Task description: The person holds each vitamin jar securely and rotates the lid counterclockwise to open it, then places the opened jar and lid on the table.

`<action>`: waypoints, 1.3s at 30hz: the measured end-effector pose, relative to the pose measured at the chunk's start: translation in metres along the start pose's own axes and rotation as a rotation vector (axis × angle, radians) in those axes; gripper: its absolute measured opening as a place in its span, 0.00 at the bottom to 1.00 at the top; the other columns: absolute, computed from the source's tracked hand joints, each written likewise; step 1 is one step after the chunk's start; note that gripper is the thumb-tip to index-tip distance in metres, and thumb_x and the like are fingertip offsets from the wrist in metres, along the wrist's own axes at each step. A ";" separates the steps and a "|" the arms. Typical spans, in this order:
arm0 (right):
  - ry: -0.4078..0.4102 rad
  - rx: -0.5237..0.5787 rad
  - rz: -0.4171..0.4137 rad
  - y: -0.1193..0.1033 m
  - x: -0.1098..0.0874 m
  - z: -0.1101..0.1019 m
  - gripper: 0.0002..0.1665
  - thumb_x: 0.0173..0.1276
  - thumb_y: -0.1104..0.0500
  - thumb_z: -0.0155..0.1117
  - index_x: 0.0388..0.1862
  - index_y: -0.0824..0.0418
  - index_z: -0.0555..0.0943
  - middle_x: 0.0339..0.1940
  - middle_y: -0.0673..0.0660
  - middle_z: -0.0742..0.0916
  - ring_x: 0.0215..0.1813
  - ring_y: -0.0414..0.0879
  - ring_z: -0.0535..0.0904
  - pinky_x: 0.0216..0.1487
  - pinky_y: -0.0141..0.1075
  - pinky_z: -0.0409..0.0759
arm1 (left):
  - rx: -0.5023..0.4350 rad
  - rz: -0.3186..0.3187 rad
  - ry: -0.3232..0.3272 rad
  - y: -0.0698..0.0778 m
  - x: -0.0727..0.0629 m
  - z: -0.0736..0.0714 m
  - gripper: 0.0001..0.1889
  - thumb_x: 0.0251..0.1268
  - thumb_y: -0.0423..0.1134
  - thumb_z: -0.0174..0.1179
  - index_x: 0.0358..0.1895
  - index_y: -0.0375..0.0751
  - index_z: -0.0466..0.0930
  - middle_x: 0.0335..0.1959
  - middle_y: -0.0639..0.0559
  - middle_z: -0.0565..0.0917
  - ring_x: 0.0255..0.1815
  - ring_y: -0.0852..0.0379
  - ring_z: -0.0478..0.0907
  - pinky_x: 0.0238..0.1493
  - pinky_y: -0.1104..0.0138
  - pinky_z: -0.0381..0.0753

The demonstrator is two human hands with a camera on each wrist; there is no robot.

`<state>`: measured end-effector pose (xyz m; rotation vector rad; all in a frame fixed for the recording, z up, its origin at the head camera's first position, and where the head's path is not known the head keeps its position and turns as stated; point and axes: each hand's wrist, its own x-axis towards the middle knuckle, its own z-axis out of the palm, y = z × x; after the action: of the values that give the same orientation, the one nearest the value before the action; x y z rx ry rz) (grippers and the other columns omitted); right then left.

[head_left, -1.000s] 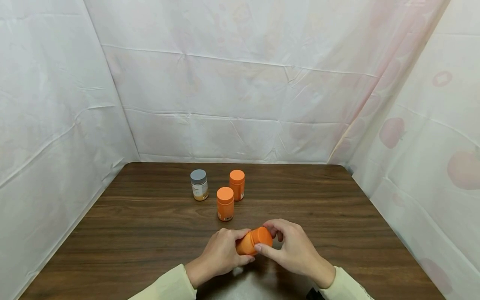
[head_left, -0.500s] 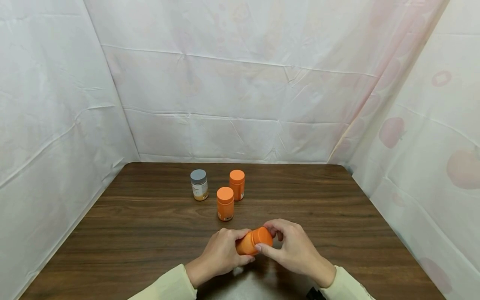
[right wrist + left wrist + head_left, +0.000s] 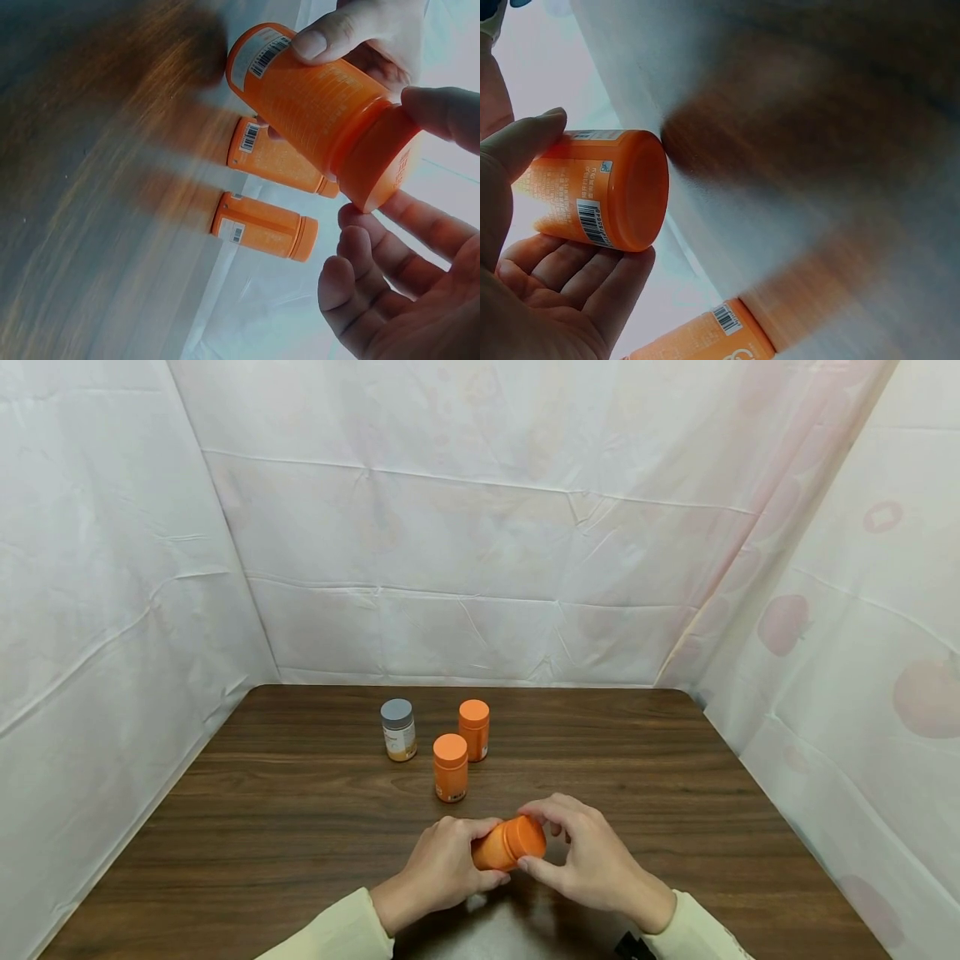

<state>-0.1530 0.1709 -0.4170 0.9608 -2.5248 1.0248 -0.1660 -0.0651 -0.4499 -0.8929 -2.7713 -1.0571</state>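
well, the left hand [image 3: 444, 862] grips a tilted bottle [image 3: 491, 850], the right hand [image 3: 592, 860] pinches its cap [image 3: 528, 837]; should the left slacken, the bottle could drop below both.

Orange bottle [image 3: 315, 105], capped, tilted, barcoded

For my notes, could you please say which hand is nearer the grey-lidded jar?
Left: the left hand is in front and slightly right of the grey-lidded jar; the right hand, farther right.
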 end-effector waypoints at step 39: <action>0.053 -0.053 0.130 -0.001 -0.002 0.002 0.30 0.60 0.34 0.76 0.54 0.49 0.84 0.38 0.39 0.83 0.34 0.38 0.76 0.35 0.34 0.77 | -0.025 0.004 -0.004 0.001 0.000 -0.001 0.23 0.50 0.47 0.82 0.52 0.57 0.86 0.34 0.69 0.83 0.28 0.71 0.75 0.32 0.71 0.76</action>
<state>-0.1510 0.1698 -0.4182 0.7534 -2.5857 0.9991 -0.1657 -0.0654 -0.4491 -0.9042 -2.7643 -1.0936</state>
